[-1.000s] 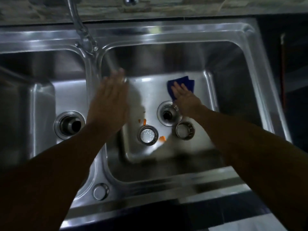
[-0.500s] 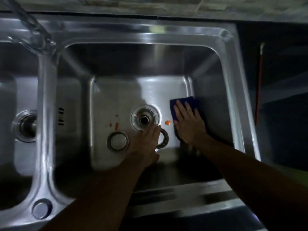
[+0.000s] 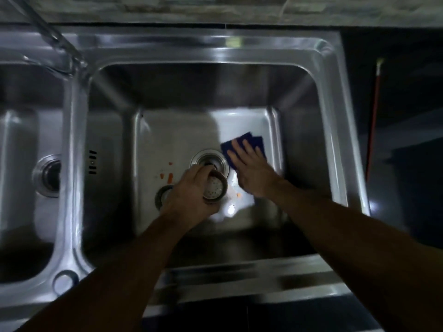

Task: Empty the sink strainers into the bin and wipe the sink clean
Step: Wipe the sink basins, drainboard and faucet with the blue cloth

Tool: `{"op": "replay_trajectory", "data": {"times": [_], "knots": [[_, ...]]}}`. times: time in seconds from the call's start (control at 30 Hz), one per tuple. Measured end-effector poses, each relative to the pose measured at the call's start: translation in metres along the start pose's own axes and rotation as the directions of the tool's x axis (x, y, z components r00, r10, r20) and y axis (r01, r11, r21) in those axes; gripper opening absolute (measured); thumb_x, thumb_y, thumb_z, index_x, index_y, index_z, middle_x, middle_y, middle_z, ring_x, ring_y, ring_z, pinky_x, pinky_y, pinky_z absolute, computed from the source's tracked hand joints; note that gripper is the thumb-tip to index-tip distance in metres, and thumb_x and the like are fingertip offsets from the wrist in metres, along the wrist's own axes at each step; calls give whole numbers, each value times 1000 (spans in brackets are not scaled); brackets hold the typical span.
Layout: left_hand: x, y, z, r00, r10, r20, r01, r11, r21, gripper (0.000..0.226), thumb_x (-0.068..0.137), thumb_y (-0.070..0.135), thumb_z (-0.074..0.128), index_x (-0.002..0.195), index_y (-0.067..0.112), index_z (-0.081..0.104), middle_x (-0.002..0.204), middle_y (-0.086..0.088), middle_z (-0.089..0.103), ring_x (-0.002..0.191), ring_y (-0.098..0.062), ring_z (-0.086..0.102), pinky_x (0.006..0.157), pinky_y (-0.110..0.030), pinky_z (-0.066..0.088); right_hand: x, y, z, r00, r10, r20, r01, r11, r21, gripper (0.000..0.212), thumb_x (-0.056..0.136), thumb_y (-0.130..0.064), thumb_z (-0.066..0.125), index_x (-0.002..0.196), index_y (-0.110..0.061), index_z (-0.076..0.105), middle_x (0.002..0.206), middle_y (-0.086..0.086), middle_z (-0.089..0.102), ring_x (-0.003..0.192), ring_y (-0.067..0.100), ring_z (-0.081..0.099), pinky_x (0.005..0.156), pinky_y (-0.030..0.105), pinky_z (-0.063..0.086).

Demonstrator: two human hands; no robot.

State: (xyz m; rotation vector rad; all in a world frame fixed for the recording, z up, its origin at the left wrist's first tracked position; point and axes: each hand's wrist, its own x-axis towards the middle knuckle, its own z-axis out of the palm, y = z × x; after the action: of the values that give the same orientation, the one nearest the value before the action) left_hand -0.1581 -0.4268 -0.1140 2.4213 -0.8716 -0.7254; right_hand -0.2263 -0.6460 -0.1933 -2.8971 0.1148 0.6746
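I look down into the right basin of a steel double sink (image 3: 333, 121). My left hand (image 3: 189, 197) is shut on a round metal strainer (image 3: 214, 190), lifted just in front of the open drain (image 3: 209, 161). A second strainer (image 3: 161, 196) lies on the basin floor, partly hidden under that hand. My right hand (image 3: 251, 171) presses flat on a dark blue cloth (image 3: 249, 142) to the right of the drain. Orange food scraps (image 3: 169, 177) lie left of the drain, and one more scrap (image 3: 239, 194) sits near my right wrist.
The left basin with its own drain (image 3: 49, 174) lies at the left. The tap (image 3: 55, 41) rises at the back left, over the divider. A thin red-handled stick (image 3: 372, 121) leans in the dark area right of the sink. A dark counter edge (image 3: 263, 283) runs along the front.
My left hand has closed on the strainer beside the drain and lifted it. My right hand has slid the blue cloth up and away along the basin floor.
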Motion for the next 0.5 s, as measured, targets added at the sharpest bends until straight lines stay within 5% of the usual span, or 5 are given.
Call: {"op": "replay_trajectory", "data": {"times": [0.2,0.33,0.4,0.5], "knots": [[-48,-11,-44,997,-81,-7,81,996,-35,93,67,38,82,146,28,33,144,6,35,128,-22,50,103,-40,50,-53,-32,29,856,-458,240,493,863,-111,72,98,-25,50,160,-27,13,169,4,1,153,39,4,118,62,19],[-93,-12,-48,990,-126,-64,119,987,-106,90,67,34,83,144,26,37,139,6,40,122,-20,53,102,-36,49,-61,-26,21,732,-587,347,661,736,-149,72,99,-26,51,159,-33,11,169,-2,-1,154,35,5,120,58,21],[-111,-15,-44,983,-143,-112,126,981,-145,91,66,27,83,145,24,39,135,6,42,116,-19,55,97,-33,51,-57,-16,14,728,-604,325,675,713,-187,63,102,-33,42,159,-34,14,169,-2,1,155,33,6,120,52,21],[-122,-23,-38,966,-196,-167,165,969,-182,89,65,25,83,143,24,41,131,7,42,108,-13,55,90,-29,51,-37,0,-5,834,-502,229,539,830,-145,57,103,-34,35,158,-30,20,167,1,7,154,35,7,119,50,22]]}}
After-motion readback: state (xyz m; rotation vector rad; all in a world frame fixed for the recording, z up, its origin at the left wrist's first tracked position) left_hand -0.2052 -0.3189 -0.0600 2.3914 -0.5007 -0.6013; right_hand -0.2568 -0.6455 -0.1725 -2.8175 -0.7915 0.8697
